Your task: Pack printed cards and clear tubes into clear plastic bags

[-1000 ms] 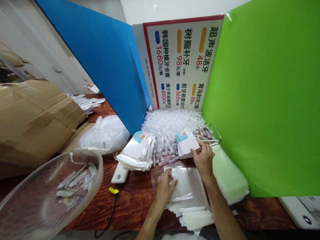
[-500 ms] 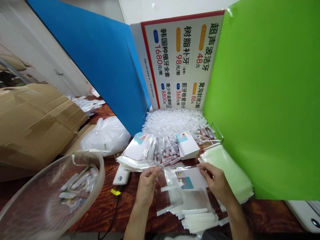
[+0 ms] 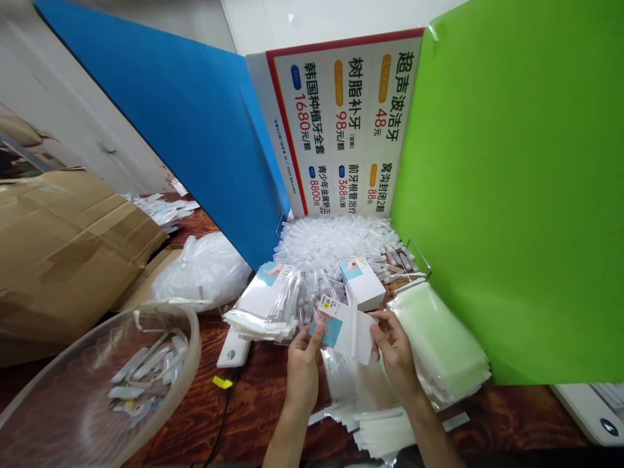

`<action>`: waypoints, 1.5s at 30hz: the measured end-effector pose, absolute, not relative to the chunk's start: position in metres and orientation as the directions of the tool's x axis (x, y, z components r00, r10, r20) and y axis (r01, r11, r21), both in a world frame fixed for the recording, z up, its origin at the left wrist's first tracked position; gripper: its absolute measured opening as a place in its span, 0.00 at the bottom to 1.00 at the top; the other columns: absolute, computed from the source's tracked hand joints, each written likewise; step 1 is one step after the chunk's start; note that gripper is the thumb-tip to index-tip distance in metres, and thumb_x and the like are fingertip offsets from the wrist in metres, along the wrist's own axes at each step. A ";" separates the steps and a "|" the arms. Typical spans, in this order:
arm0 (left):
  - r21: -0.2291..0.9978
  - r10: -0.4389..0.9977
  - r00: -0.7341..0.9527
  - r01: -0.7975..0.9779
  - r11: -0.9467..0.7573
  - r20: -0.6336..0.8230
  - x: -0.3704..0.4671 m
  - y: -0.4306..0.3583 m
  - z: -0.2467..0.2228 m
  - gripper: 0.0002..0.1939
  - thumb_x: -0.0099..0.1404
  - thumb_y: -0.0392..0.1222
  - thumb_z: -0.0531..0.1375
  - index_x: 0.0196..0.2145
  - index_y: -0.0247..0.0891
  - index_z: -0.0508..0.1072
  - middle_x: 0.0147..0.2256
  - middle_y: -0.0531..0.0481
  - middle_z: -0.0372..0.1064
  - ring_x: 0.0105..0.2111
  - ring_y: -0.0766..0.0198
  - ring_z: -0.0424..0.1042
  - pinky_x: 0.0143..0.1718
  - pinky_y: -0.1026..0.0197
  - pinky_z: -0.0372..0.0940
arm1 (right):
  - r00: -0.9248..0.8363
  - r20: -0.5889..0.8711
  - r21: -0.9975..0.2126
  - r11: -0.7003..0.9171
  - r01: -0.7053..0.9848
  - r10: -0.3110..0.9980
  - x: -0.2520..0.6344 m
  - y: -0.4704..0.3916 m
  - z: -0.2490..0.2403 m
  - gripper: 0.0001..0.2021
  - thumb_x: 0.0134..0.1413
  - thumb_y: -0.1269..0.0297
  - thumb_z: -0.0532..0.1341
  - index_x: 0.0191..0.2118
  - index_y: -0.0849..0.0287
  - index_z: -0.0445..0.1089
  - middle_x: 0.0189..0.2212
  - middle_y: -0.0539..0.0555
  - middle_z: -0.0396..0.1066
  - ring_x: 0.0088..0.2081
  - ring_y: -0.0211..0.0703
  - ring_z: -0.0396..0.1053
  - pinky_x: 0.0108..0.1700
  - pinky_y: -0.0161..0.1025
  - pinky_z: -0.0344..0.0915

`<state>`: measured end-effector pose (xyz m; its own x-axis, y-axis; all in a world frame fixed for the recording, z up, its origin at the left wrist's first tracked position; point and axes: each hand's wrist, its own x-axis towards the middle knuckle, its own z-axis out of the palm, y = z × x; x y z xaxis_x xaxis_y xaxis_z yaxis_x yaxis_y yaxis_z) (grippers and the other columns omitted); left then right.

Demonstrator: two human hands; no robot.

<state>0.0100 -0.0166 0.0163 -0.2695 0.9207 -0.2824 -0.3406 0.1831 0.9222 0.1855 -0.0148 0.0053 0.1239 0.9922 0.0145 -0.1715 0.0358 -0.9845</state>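
Between my two hands is a white and light-blue printed card (image 3: 335,328), tilted toward me. My left hand (image 3: 305,357) pinches its left end, thumb on top. My right hand (image 3: 394,348) grips the right end. A narrow white strip (image 3: 354,331) crosses the card near its middle; whether the card sits inside a clear bag, I cannot tell. Below the hands lie clear plastic bags (image 3: 341,377) with fanned white strips (image 3: 387,429). Just beyond stand a stack of cards (image 3: 365,286) and a pile of cards in clear sleeves (image 3: 263,296).
Small translucent tubes (image 3: 336,240) are heaped at the back. Pale green-looking bags (image 3: 439,338) lie at right beside a green panel (image 3: 511,195); a blue panel (image 3: 185,130) rises at left. A clear bin (image 3: 192,364) and a cardboard box (image 3: 73,253) stand left.
The card is now raised and turned, with both hands on its ends. My left hand has shifted from a clear bag's edge to the card. The sleeved pile at left looks fuller.
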 end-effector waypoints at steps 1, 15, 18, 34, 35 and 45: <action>0.923 0.923 -0.268 -0.343 0.175 -0.275 0.005 -0.015 0.018 0.22 0.55 0.57 0.69 0.41 0.39 0.81 0.40 0.46 0.81 0.41 0.56 0.78 0.47 0.56 0.71 | 0.111 0.024 -0.984 0.044 -0.173 0.994 0.182 -0.013 0.005 0.14 0.60 0.52 0.63 0.45 0.55 0.70 0.24 0.46 0.65 0.20 0.34 0.60 0.22 0.33 0.59; 0.983 0.966 -0.187 -0.081 0.168 -0.180 -0.024 -0.008 0.038 0.30 0.51 0.52 0.72 0.50 0.39 0.75 0.47 0.42 0.78 0.51 0.48 0.74 0.52 0.51 0.68 | -0.029 0.035 -0.933 0.022 -0.360 0.999 0.144 -0.011 0.024 0.16 0.59 0.55 0.63 0.50 0.54 0.65 0.28 0.48 0.72 0.28 0.42 0.72 0.34 0.39 0.70; 0.976 0.951 -0.275 0.122 0.182 -0.143 -0.063 0.005 0.061 0.29 0.47 0.57 0.72 0.43 0.36 0.77 0.38 0.42 0.80 0.39 0.49 0.77 0.40 0.53 0.71 | 0.002 0.074 -0.960 0.071 -0.269 0.997 0.157 -0.005 0.023 0.14 0.59 0.57 0.63 0.48 0.54 0.69 0.34 0.51 0.73 0.32 0.42 0.73 0.38 0.41 0.71; 0.421 0.867 -0.155 0.905 -0.069 0.473 -0.141 0.080 0.066 0.16 0.58 0.55 0.63 0.37 0.40 0.76 0.35 0.44 0.72 0.39 0.50 0.70 0.43 0.53 0.62 | 0.191 0.480 -0.471 0.068 0.880 0.856 0.196 0.066 0.000 0.15 0.64 0.58 0.56 0.47 0.64 0.71 0.41 0.66 0.70 0.45 0.59 0.66 0.46 0.52 0.65; 0.459 0.847 -0.166 0.883 -0.101 0.505 -0.127 0.070 0.062 0.15 0.60 0.56 0.62 0.35 0.41 0.76 0.35 0.44 0.72 0.38 0.51 0.70 0.43 0.53 0.63 | 0.195 0.450 -0.425 0.017 0.905 0.872 0.196 0.066 -0.003 0.16 0.63 0.56 0.57 0.47 0.64 0.72 0.41 0.67 0.70 0.45 0.61 0.66 0.45 0.52 0.64; 0.685 0.999 -0.044 0.728 0.023 0.013 0.044 -0.040 -0.053 0.25 0.53 0.45 0.69 0.48 0.36 0.71 0.42 0.41 0.74 0.43 0.46 0.73 0.44 0.50 0.64 | 0.258 0.417 -0.496 -0.020 0.868 0.872 0.195 0.068 -0.004 0.18 0.61 0.56 0.59 0.50 0.65 0.72 0.43 0.66 0.70 0.47 0.59 0.66 0.47 0.51 0.64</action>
